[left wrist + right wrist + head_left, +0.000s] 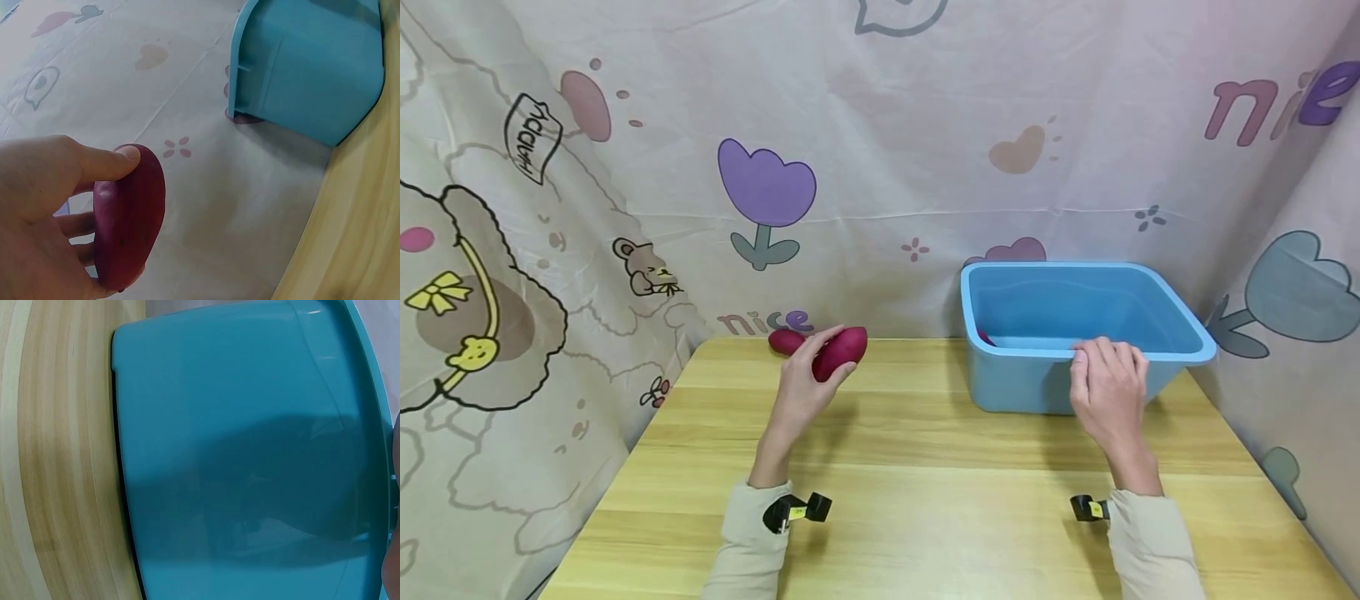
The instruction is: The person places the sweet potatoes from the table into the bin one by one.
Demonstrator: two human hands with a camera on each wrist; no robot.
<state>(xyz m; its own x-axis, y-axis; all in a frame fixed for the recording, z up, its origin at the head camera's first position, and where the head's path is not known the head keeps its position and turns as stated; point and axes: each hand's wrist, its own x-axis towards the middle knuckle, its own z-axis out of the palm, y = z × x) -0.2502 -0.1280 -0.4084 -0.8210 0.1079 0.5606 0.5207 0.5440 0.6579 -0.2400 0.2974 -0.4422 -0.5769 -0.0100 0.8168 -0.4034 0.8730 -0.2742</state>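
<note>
My left hand [801,392] holds a dark purple-red sweet potato [841,353] above the left part of the table, thumb on one side and fingers on the other. In the left wrist view this smooth, oblong sweet potato [128,219] stands nearly upright in the grip. A second sweet potato [786,341] lies behind that hand at the table's back edge. On the right, my right hand [1108,383] grips the near rim of a blue plastic bin [1015,379], fingers curled over it. Inside the bin, at its left, a bit of another purple-red thing [986,337] shows; the near wall hides the rest.
The wooden table [910,500] carries the bin at its back right. A printed curtain [895,150] hangs close behind the table and along both sides. Small black wrist cameras [797,510] sit on both sleeves. Bare tabletop lies between the left hand and the bin.
</note>
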